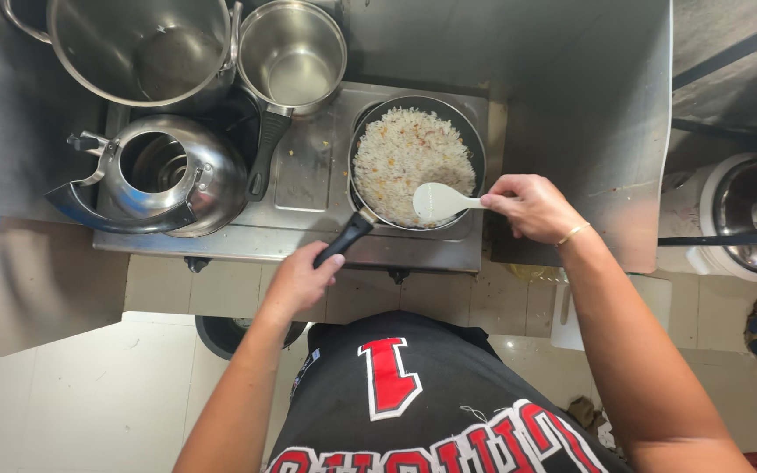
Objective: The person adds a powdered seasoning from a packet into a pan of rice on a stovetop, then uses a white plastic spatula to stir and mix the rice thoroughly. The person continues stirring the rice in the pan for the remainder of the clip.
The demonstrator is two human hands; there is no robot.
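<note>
Right hand (527, 208) pinching white paddle (438, 201) over rice, centre frame; left hand (300, 278) clasping pan handle (343, 241) angled toward lower left.

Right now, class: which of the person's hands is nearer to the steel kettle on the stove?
Left. The left hand grips the frying pan's black handle, just right of and below the kettle. The right hand holds the white rice paddle beyond the pan's far side.

A home kitchen: a steel gas stove (308, 188) carries a frying pan (417, 163) of rice, a kettle (155, 180), a saucepan (292, 54) and a large pot (142, 48), with metal splash panels (571, 88) around and pale floor tiles (89, 394) below.
</note>
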